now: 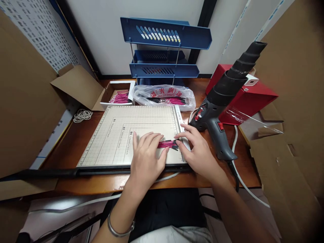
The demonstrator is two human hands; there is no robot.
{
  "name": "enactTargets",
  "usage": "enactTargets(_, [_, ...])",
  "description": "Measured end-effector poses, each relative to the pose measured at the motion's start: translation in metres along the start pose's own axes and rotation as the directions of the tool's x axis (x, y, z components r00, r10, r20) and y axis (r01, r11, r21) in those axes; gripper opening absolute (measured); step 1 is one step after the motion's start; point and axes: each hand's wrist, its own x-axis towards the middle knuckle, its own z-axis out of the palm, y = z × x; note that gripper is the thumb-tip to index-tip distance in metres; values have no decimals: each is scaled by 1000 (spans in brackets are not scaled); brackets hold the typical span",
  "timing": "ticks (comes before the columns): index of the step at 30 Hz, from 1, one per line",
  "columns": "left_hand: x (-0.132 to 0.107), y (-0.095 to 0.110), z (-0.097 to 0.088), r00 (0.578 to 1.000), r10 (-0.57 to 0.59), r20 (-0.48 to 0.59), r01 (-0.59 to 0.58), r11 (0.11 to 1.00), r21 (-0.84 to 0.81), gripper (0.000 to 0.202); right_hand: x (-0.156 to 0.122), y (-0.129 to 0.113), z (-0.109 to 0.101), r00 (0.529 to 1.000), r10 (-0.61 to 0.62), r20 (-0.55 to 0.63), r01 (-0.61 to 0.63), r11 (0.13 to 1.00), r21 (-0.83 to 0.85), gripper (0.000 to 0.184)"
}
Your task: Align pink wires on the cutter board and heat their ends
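Observation:
A small bundle of pink and black wires [167, 144] lies crosswise on the cream paper cutter board [111, 135], toward its right side. My left hand [146, 153] covers the bundle's left part, thumb on the near side and fingers over the top, closed round it. At the black right ends, my right hand [198, 152] pinches with thumb and index finger; its other fingers reach over the white strip [182, 130] at the board's right edge. The wires' left ends are hidden under my left hand.
Behind the board stand an open box of pink wires [120, 97], a plastic bag with more wires [164, 98] and a blue tray rack [165, 37]. To the right are a heat gun [217, 101] and red box [243, 98]. The cutter's black handle [50, 173] juts left.

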Motion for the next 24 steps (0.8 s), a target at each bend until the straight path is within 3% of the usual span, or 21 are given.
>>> enactTargets(4, [-1, -1, -1, 999, -42, 17, 43, 999, -10, 19, 31, -12, -9, 981, -86, 175, 114, 981, -156, 9])
enactTargets(7, [-2, -1, -1, 999, -48, 21, 48, 999, -20, 10, 54, -20, -12, 905, -114, 409, 214, 955, -206, 14])
enactTargets(10, [-1, -1, 0, 998, -54, 14, 55, 998, -23, 7, 71, -23, -13, 845, -86, 527, 233, 947, -220, 17])
enactTargets(15, [-1, -1, 1, 999, -53, 10, 53, 998, -22, 4, 83, -19, -12, 810, -19, 587, 199, 949, -244, 16])
enactTargets(19, [-1, 0, 1, 998, -63, 5, 63, 998, -19, 4, 89, -22, -15, 795, -3, 606, 242, 918, -314, 14])
enactTargets(22, [0, 2, 0, 997, -81, 6, 81, 997, -9, 3, 103, -28, -20, 814, 35, 580, 226, 900, -372, 17])
enactTargets(24, [0, 2, -1, 996, -90, -7, 90, 996, 0, 2, 120, -29, -22, 855, 81, 513, 183, 877, -445, 18])
